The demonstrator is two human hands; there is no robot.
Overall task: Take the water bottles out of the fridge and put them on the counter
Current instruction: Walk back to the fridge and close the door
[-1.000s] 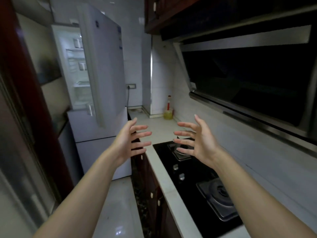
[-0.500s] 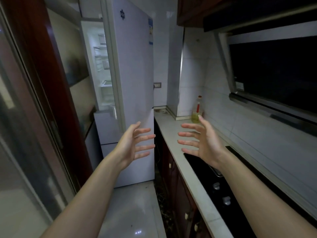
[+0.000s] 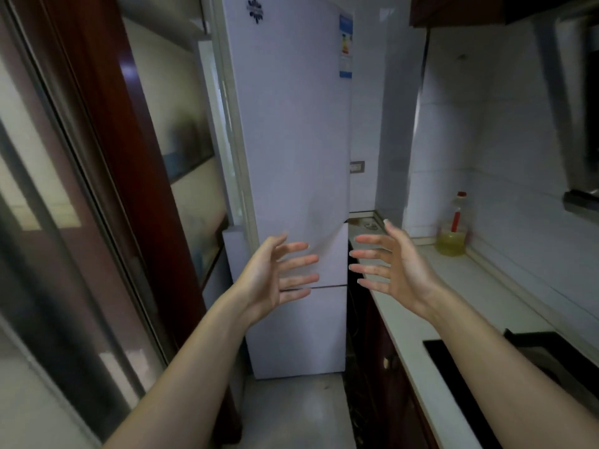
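Observation:
A tall white fridge (image 3: 291, 131) stands straight ahead at the end of a narrow kitchen. Its upper door is swung open toward me, so I see the door's outer face and only a thin strip of the inside at its left edge. No water bottles show. The pale counter (image 3: 460, 286) runs along the right. My left hand (image 3: 275, 273) and my right hand (image 3: 395, 267) are held up in front of the fridge's lower doors, palms facing each other, fingers spread, holding nothing.
A bottle of yellow oil with a red cap (image 3: 453, 228) stands at the counter's far end by the tiled wall. A black hob (image 3: 505, 367) sits in the counter at lower right. Dark wooden door frame (image 3: 136, 176) and glass panel line the left.
The view has moved forward and turned left, so the fridge now fills the centre and its inside shelves have slipped out of sight. Both hands stay raised and spread.

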